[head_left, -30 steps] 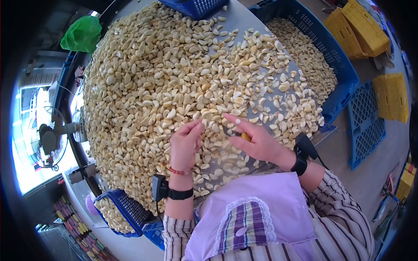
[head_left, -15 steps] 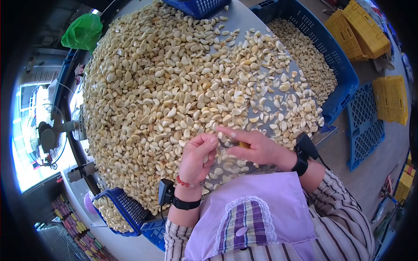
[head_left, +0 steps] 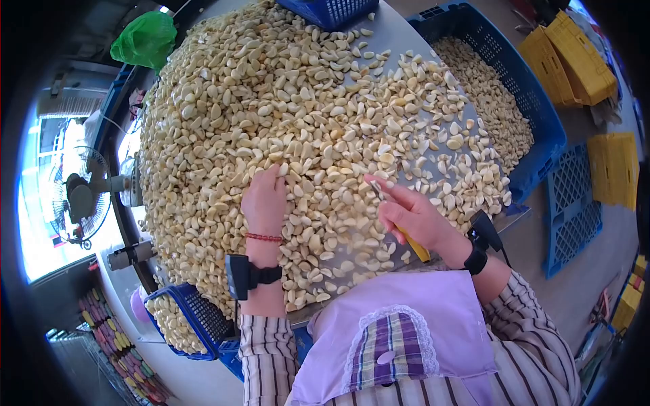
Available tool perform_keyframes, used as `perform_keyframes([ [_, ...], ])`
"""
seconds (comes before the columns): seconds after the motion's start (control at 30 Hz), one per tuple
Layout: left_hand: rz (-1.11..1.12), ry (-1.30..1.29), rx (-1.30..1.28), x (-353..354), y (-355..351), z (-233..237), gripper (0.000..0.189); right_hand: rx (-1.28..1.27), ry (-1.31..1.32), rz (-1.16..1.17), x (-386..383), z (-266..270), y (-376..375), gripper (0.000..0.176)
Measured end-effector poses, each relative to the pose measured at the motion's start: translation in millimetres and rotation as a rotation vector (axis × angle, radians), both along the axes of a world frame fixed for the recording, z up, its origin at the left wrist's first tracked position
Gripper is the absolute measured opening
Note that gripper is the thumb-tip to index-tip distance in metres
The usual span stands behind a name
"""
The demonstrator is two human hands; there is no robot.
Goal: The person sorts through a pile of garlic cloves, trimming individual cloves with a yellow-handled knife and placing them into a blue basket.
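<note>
A wide heap of peeled garlic cloves (head_left: 223,128) covers the metal table (head_left: 396,27). My left hand (head_left: 265,203), with a red bead bracelet at the wrist, is over the near middle of the heap. Its fingers are drawn together, with a pale garlic clove (head_left: 283,170) at the tips. My right hand (head_left: 420,218) is closed around a small knife (head_left: 413,245) with a yellow handle. The short blade shows by the forefinger, above the thinly spread cloves at the table's near edge.
A large blue crate (head_left: 542,135) of cloves stands beyond the table's right edge. At lower left sits a smaller blue basket (head_left: 213,325) with cloves, and another blue basket (head_left: 332,12) is at the top. A fan (head_left: 81,196) stands left; yellow crates (head_left: 575,57) lie right.
My left hand has moved left and away from me, onto the heap, apart from the right hand. My right hand has shifted slightly right, and the knife now shows more clearly.
</note>
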State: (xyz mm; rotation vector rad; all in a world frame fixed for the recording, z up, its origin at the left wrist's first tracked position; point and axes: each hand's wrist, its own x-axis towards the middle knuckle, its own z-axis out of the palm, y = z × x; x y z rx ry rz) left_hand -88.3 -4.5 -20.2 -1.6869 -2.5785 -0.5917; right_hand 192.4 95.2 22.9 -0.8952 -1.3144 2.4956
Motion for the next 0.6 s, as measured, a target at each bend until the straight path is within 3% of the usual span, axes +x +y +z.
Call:
perform_keyframes([
  [0.1, -0.007, -0.042, -0.081, -0.1, 3.9, 6.2, 0.024, 0.025, -0.008, 0.035, -0.5, 7.9, -0.3, 0.053],
  [0.17, 0.095, -0.762, 0.010, 6.5, -5.1, 3.4, 0.023, 0.133, -0.050, 0.079, -2.3, 12.7, -1.7, 0.056],
  [0.3, 0.190, -1.175, -0.070, 58.8, -11.1, 53.0, 0.017, 0.334, -0.038, 0.108, -8.4, 3.2, -11.3, 0.058],
  [0.33, 0.197, -1.172, -0.066, 69.0, -15.6, 54.8, 0.017, 0.378, -0.031, 0.140, -10.2, 0.7, -13.6, 0.057],
  [0.4, -0.047, -1.344, -0.114, 85.6, -23.5, 57.1, 0.014, 0.424, -0.015, 0.185, -13.6, 2.5, -14.1, 0.057],
  [0.47, -0.148, -1.532, -0.115, 89.3, -31.5, 55.1, 0.011, 0.088, -0.030, 0.260, -13.1, 11.6, -10.8, 0.052],
  [0.53, -0.194, -1.654, -0.068, 85.7, -40.3, 44.1, 0.010, 0.035, -0.052, 0.196, -11.6, 6.8, -11.4, 0.050],
  [0.6, -0.385, -2.244, 0.405, 77.5, -43.4, 37.6, 0.010, -0.045, -0.096, 0.074, -9.3, 6.2, -7.8, 0.046],
])
